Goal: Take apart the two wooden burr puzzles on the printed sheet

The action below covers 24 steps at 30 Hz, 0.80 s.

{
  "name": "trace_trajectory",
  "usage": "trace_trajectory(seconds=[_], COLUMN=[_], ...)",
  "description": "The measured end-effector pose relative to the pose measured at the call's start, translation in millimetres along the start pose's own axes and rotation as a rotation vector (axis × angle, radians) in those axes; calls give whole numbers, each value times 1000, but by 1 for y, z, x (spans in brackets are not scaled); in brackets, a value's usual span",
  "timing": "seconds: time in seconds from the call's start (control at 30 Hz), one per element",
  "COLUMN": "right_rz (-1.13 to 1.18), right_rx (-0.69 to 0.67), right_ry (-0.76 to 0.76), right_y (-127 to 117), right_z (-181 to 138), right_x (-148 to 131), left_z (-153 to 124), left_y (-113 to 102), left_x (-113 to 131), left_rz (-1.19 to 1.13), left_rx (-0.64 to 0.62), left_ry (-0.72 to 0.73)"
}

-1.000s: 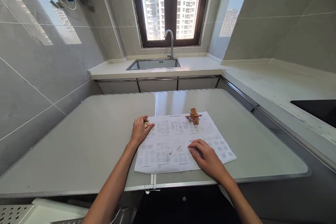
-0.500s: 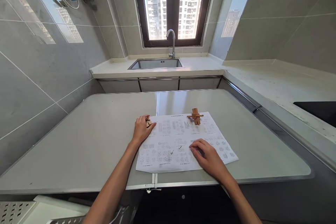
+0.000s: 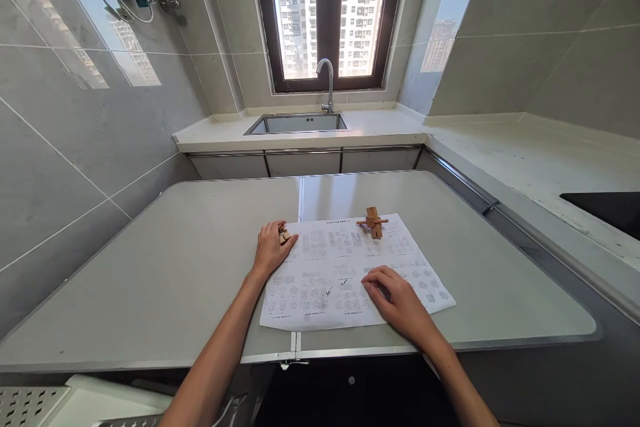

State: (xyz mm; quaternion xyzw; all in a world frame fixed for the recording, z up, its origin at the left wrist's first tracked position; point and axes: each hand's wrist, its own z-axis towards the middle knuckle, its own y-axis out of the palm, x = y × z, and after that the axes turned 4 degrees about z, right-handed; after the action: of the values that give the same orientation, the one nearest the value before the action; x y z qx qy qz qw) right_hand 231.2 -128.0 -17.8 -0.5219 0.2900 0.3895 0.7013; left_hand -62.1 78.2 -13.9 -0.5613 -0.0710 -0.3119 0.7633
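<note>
A printed white sheet (image 3: pixel 310 310) with rows of small diagrams lies on the folding table. My left hand (image 3: pixel 271 247) is wrapped round a small light wooden block puzzle (image 3: pixel 284 235) at the sheet's upper left corner; the fingers hide most of it. Lower on the paper, to the right of its middle, rests my right hand (image 3: pixel 393 290). Its fingers are loosely curled with a gap beside the thumb, and nothing shows in them. A brown wooden interlocking puzzle (image 3: pixel 373 222), shaped like a cross, sits on the sheet's upper right edge, apart from both hands.
The pale table (image 3: pixel 150 280) has a metal seam down its middle. Behind it stand a white counter (image 3: pixel 220 137), a sink (image 3: pixel 300 123) and a faucet (image 3: pixel 329 83) under a window. A counter with a black panel (image 3: pixel 607 207) runs along the right. A white perforated rack (image 3: pixel 30 407) is at lower left.
</note>
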Motion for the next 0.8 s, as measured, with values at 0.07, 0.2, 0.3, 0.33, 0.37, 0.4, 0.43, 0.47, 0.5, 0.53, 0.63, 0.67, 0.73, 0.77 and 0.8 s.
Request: trace_trajectory(seconds=[0.07,0.2,0.3,0.33,0.37,0.4,0.43,0.47,0.5,0.53,0.63,0.67,0.73,0.77,0.8], right_rz=[6,-13,-69,-92,-107,-116,-130,-132,-105,-56,152,221,341,383,422], right_rx=[1,-48,-78,-36,24,87,139,179,215,232,260,277,323,330,334], right_ry=[1,-7,50,77,101,123,149,185,228,273,446,506,572,581,578], right_y=[0,-5,-18,-23,-28,-33,-38,-42,-45,-47,-45,-43,-38,-35,-33], right_z=[-1,3,22,32,43,55,68,80,92,103,129,134,142,144,144], right_x=[-1,0,8,12,18,24,30,36,41,47,58,61,65,66,67], left_z=[0,0,0,0,0,0,0,0,0,0,-2,-3,-6,-7,-9], left_y=[0,0,0,0,0,0,0,0,0,0,0,-1,-2,-3,-4], left_x=[0,1,1,1,1,1,1,0,0,0,0,1,5,7,11], left_rz=[-5,-2,4,7,10,13,14,15,17,21,52,69,105,121,132], left_rx=[-2,-4,-6,-6,-6,-4,0,3,6,6,18,32,86,109,121], left_ry=[-3,-4,-3,-3,-3,-2,0,3,9,16,41,51,79,102,130])
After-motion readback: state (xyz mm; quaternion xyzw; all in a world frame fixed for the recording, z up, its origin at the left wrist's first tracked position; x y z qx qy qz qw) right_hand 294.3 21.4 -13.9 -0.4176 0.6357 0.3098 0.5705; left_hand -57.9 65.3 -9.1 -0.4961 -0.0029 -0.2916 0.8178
